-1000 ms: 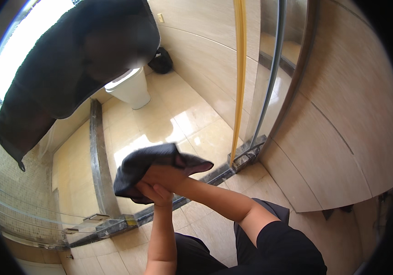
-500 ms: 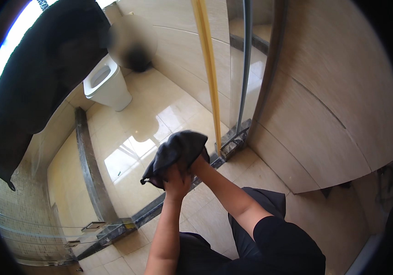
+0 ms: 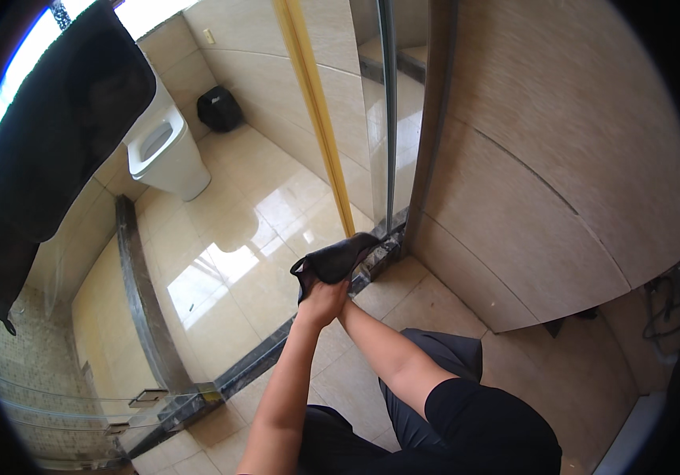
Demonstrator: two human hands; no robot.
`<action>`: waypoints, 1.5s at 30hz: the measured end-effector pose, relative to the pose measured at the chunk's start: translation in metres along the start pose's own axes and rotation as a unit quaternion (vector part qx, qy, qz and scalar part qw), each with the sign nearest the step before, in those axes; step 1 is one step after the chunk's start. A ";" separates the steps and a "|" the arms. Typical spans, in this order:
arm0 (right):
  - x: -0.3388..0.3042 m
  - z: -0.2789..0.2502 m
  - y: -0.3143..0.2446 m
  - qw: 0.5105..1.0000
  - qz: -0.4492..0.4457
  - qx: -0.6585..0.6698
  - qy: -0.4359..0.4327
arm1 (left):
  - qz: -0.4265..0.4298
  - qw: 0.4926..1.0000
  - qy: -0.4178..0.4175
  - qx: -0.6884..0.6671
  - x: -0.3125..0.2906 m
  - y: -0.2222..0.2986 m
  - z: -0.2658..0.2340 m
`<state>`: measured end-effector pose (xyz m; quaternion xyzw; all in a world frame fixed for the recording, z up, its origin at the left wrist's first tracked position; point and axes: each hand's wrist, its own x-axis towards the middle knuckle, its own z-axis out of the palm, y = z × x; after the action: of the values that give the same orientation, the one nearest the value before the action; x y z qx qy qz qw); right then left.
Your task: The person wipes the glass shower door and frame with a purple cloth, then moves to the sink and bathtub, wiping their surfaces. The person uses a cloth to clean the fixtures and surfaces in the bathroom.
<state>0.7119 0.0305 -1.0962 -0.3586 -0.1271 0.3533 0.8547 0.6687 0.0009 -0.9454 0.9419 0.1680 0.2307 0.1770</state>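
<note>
A dark grey cloth (image 3: pixel 341 260) with a thin edge loop is bunched up in front of me, above the dark stone sill. My left hand (image 3: pixel 324 303) is closed around its lower side. My right hand (image 3: pixel 345 291) meets the left at the same cloth. Its fingers are hidden behind the cloth and the left hand, so their grip does not show. Both forearms reach forward from the lower edge and come together at the wrists.
A large black cloth (image 3: pixel 55 134) hangs at the left. Beyond the sill (image 3: pixel 257 360) stand a white toilet (image 3: pixel 189 170) and a black-bagged bin (image 3: pixel 219 109). A yellow-edged upright strip (image 3: pixel 312 103) and a metal door frame (image 3: pixel 390 119) rise beside the tiled wall (image 3: pixel 546 158).
The cloth and both hands have shifted right, toward the foot of the door frame, and the cloth now looks flatter. My view has turned slightly, and the bin shows clearly now.
</note>
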 end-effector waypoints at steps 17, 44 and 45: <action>-0.042 0.038 -0.006 0.969 0.193 0.147 0.035 | -0.117 0.986 0.020 -0.120 -0.032 0.012 -0.041; -0.109 0.120 -0.386 0.975 0.180 0.108 0.075 | 0.216 0.968 0.120 -0.035 0.073 0.257 -0.192; -0.117 0.141 -0.412 0.975 0.181 0.109 0.070 | 0.197 0.973 0.102 -0.061 0.082 0.275 -0.212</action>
<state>0.7724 -0.1800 -0.7023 -0.3041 0.0392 0.4877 0.8174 0.6972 -0.1550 -0.6255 0.9155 -0.0181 0.3658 0.1666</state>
